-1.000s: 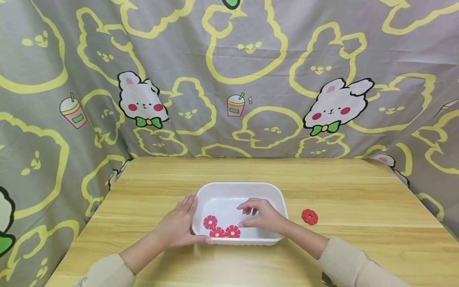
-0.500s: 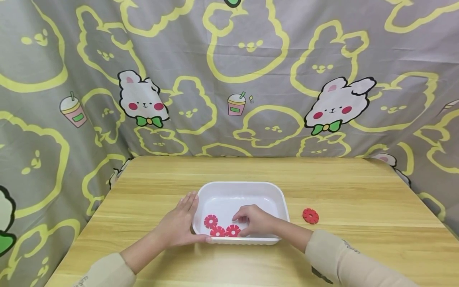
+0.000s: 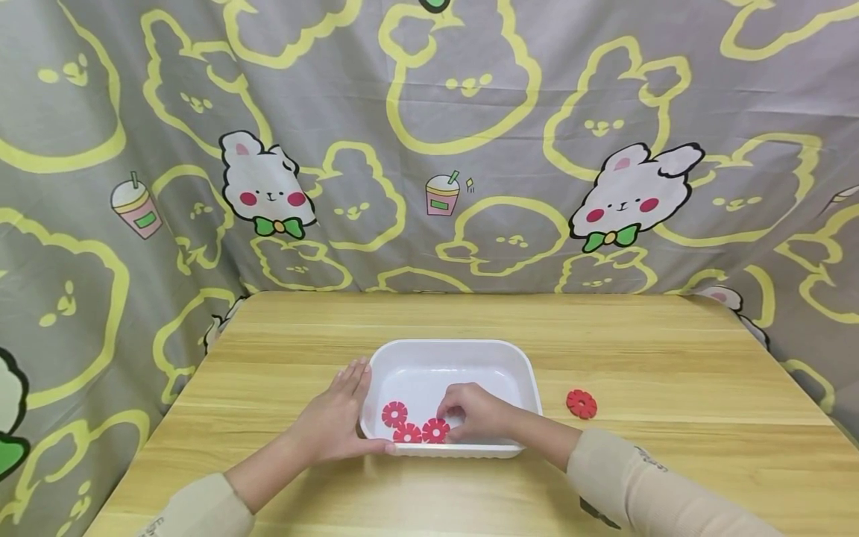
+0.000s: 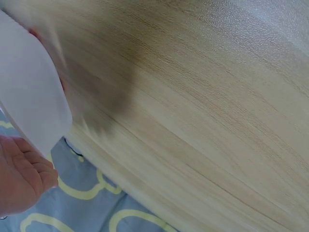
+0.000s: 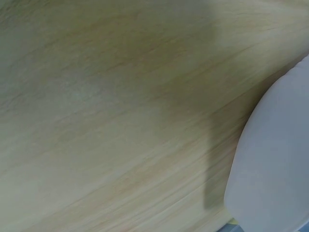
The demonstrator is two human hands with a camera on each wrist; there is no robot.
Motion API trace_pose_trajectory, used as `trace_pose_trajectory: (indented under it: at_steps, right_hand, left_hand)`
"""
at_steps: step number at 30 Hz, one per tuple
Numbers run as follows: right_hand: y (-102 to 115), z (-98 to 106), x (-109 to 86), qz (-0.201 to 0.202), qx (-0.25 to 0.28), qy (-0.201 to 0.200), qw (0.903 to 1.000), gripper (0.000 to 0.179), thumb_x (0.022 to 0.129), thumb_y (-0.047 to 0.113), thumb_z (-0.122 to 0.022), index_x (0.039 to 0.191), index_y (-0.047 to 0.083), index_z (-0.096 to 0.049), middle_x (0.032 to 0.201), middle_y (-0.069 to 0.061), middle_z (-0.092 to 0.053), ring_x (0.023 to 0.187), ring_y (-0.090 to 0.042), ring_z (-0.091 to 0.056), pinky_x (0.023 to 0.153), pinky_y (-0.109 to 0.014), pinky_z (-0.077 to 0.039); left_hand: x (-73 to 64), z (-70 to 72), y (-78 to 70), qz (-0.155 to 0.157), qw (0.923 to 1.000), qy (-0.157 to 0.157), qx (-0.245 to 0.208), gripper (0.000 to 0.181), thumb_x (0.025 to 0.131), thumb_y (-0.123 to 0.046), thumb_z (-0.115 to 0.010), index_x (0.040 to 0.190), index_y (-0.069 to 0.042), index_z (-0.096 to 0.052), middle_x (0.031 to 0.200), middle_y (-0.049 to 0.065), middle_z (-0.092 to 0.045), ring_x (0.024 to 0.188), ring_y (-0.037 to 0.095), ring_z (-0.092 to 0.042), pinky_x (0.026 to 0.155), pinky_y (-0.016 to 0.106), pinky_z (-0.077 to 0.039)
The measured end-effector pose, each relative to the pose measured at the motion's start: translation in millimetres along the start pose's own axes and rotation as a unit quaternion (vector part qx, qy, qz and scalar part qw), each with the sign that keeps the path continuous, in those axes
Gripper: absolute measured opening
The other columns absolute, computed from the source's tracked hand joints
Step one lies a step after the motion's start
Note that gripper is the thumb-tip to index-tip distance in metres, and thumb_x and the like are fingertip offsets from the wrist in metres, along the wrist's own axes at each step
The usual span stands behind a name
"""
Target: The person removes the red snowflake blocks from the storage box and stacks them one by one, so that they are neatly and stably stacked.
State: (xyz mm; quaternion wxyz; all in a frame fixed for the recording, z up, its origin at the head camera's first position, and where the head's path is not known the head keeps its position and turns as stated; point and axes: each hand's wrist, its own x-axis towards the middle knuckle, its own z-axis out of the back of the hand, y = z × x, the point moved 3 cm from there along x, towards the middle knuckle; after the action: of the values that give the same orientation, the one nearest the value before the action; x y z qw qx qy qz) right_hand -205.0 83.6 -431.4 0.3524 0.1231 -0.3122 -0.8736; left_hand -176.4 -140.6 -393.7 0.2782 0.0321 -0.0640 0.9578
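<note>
A white plastic tub [image 3: 452,354] stands on the table, with several red notched snowflake discs inside at its front left. My left hand [image 3: 338,418] lies against the tub's left end, fingers straight along the outside and thumb at the front rim. In the left wrist view the left hand [image 4: 24,174] shows beside the tub wall [image 4: 31,82]. Inside the tub, my right hand [image 3: 479,412] pinches the rightmost red snowflake disc [image 3: 435,431] between thumb and curled fingers. Another snowflake disc [image 3: 394,414] lies farther left. The right wrist view shows only the tub's side [image 5: 275,159] and tabletop.
One more red snowflake disc [image 3: 581,404] lies on the wooden table [image 3: 658,358], right of the tub. A grey patterned curtain [image 3: 376,97] hangs behind the table and along its sides.
My right hand has moved left and down inside the tub, and its fingers have closed in on the rightmost disc. The left hand keeps its place.
</note>
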Motion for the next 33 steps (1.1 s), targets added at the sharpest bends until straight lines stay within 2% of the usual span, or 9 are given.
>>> trace_pose_trajectory:
  at_steps: [11, 21, 28, 33]
  right_hand:
    - [0.1, 3.4, -0.5, -0.011, 0.009, -0.015, 0.9998, 0.023, 0.070, 0.010, -0.079, 0.090, 0.003, -0.071, 0.081, 0.000, -0.063, 0.073, -0.002, -0.050, 0.068, -0.016, -0.048]
    - [1.4, 14.9, -4.3, 0.035, 0.008, -0.085, 0.9958, 0.021, 0.068, 0.006, -0.078, 0.088, 0.001, -0.071, 0.076, -0.003, -0.063, 0.071, -0.007, -0.052, 0.066, -0.016, -0.049]
    - [8.4, 24.6, -7.4, 0.024, 0.023, -0.125, 0.9916, 0.023, 0.072, 0.008, -0.077, 0.093, 0.002, -0.070, 0.083, -0.002, -0.064, 0.077, -0.013, -0.057, 0.072, -0.021, -0.053]
    - [12.4, 32.6, -12.4, 0.041, 0.028, -0.158, 0.9862, 0.024, 0.072, 0.009, -0.076, 0.094, 0.003, -0.070, 0.083, -0.003, -0.065, 0.080, -0.020, -0.060, 0.074, -0.026, -0.055]
  left_hand:
    - [0.4, 0.9, -1.4, 0.002, 0.9999, 0.011, 0.000, 0.116, 0.068, -0.080, -0.052, 0.137, 0.012, -0.035, 0.144, 0.030, -0.032, 0.135, 0.040, -0.033, 0.109, 0.046, -0.033]
    - [0.3, 1.3, -1.8, 0.000, 1.0000, 0.009, 0.002, 0.116, 0.068, -0.080, -0.050, 0.135, 0.013, -0.036, 0.143, 0.030, -0.035, 0.133, 0.040, -0.036, 0.108, 0.046, -0.035]
    - [-0.1, 0.8, -1.7, -0.001, 1.0000, 0.008, 0.002, 0.115, 0.068, -0.079, -0.051, 0.135, 0.013, -0.036, 0.143, 0.030, -0.034, 0.134, 0.040, -0.035, 0.109, 0.046, -0.035]
    - [0.0, 0.8, -2.0, -0.001, 1.0000, 0.010, 0.000, 0.115, 0.069, -0.079, -0.051, 0.135, 0.013, -0.036, 0.143, 0.030, -0.034, 0.134, 0.040, -0.035, 0.108, 0.046, -0.035]
